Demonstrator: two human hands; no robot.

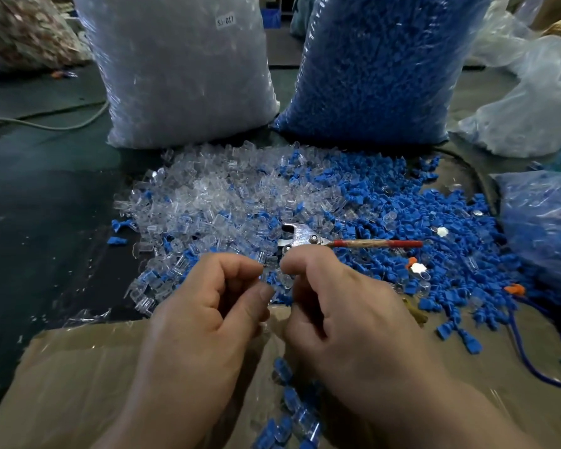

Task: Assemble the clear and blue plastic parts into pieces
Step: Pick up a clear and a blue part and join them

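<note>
Nearest, assembled pieces (pixel 293 406) lie on cardboard (pixel 78 367) beneath the wrists. Left hand (pixel 208 306) and right hand (pixel 331 306) meet fingertip to fingertip, pinching a small clear part (pixel 270 274) between them. Beyond: pliers (pixel 308 240) on mixed loose parts (pixel 240 202). Farthest, a clear-parts bag (pixel 182 69) beside a blue-parts bag (pixel 379 66).

A single wide-angle head-worn camera looks forward and steeply down from close above the person's left hand (pixel 204 322) and right hand (pixel 347 322), which fill the lower frame. Beyond them the view takes in the counter (pixel 46 222) and reaches two upright bags (pixel 182 76) at the top. Lines bow toward the frame edges.
</note>
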